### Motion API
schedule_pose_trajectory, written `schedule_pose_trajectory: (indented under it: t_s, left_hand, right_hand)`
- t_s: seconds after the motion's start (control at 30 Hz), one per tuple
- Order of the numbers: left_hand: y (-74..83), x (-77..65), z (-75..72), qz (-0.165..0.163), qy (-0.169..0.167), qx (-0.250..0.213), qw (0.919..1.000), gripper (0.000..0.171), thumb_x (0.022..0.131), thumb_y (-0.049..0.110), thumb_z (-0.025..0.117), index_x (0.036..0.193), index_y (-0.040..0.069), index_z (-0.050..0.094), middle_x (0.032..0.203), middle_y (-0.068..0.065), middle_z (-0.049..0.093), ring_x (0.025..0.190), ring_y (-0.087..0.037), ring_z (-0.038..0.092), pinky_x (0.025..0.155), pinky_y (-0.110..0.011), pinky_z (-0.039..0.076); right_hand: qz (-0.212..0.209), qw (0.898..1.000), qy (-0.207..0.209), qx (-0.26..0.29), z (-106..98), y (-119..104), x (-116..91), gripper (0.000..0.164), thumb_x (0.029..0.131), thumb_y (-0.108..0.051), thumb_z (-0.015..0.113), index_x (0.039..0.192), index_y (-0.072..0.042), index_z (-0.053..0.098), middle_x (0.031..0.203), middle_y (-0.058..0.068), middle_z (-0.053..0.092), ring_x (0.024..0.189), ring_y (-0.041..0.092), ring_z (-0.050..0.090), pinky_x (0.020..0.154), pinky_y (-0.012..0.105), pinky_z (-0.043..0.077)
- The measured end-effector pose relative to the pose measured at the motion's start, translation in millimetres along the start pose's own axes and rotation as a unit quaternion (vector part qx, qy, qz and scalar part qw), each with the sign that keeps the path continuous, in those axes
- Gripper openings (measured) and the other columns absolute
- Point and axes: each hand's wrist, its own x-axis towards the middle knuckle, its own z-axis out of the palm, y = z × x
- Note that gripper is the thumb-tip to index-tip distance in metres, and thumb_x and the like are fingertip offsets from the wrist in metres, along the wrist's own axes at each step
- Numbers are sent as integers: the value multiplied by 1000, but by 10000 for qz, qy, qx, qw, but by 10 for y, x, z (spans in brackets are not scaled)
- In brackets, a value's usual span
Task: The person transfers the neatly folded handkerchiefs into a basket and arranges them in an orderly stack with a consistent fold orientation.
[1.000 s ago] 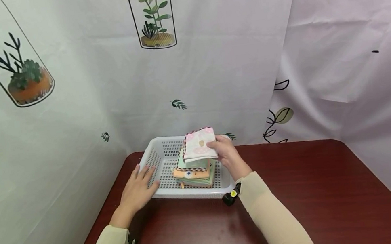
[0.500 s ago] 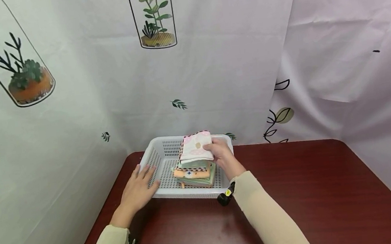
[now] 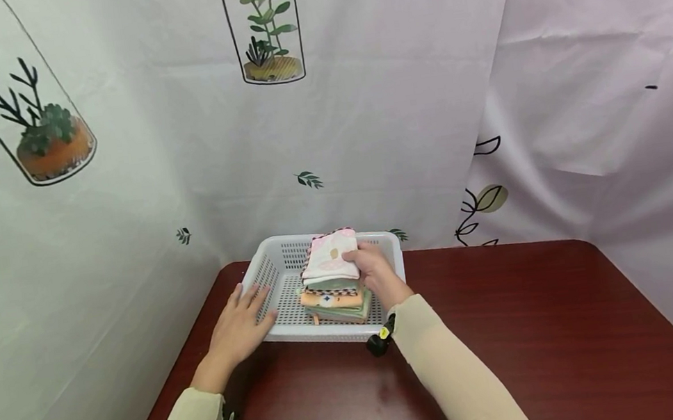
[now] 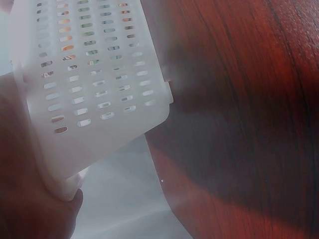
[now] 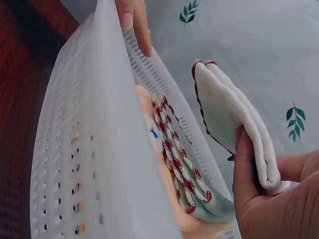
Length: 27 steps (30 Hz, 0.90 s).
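Observation:
My right hand pinches a folded white-and-pink cloth between thumb and fingers. In the right wrist view this cloth hangs above a stack of folded cloths, its dark red edging showing. The stack has a green cloth with red-and-white braided trim, an orange cloth under it and more greenish cloth at the bottom. All of it lies in the right part of a white perforated plastic basket. My left hand rests on the basket's left rim with its fingers spread.
The basket stands near the back edge of a dark red wooden table. Pale fabric with plant prints hangs behind and along both sides. A black wrist camera sits on my right wrist, just in front of the basket.
My right hand has moved left and slightly down with the white-and-pink cloth, bringing it over the stack. The left hand and the basket have stayed put.

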Motion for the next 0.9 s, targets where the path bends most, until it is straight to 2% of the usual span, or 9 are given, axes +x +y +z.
schedule_pose_trajectory:
  t_s: [0.27,0.6,0.73,0.9]
  left_hand:
    - [-5,1,-5,2,20,-6,10000,61,100,42,55,152,9,48,157,-21,41,150,-49,20,117,-68,23]
    - [-22,7,16,51,69,-73,9999,61,99,43,56,150,10,50,156,-20,43,150,-48,21,117,-67,24]
    - [-24,5,14,49,31,-17,10000,63,100,45,54,151,9,49,156,-21,42,150,-49,20,117,-67,24]
    - [-9,4,14,56,73,-29,10000,63,99,45,54,150,8,50,156,-21,43,149,-50,21,117,-67,24]
  right_hand:
    - [115,9999,11,-38,40,40,23,47,100,-2,57,147,-4,51,133,22,63,116,32,67,92,39,58]
    - [236,9997,-76,-48,25,83,7,47,101,0,55,147,0,49,134,25,61,120,38,64,94,42,57]
    - [294,9987,-6,-423,0,74,-8,45,99,-2,57,143,1,53,129,26,64,112,36,68,89,42,59]
    - [256,9968,67,-754,-52,51,-18,37,97,-5,58,133,6,59,118,25,69,94,29,72,80,39,62]
